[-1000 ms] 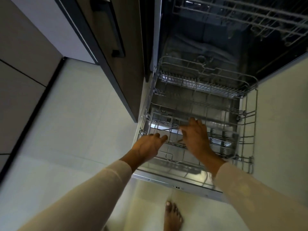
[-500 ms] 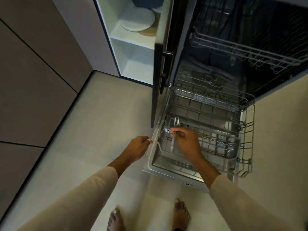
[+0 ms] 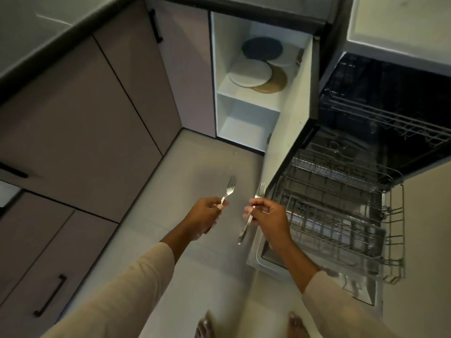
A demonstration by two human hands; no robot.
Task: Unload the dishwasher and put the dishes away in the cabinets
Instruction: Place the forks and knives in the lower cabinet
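Two items: left fork [image 3: 228,189] gripped in left hand [image 3: 206,215], right fork [image 3: 260,191] pinched mid-handle in right hand [image 3: 268,218], both held over floor [image 3: 195,162] left of dishwasher rack [image 3: 341,211]; tines were best kept pointing away.

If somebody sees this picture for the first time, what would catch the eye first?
First the two forks in the middle: the left hand grips the left fork and the right hand pinches the right fork, both with tines pointing away from the person. To the right, the lower dishwasher rack is pulled out. Behind, an open cabinet holds a white plate and a dark plate on its upper shelf.
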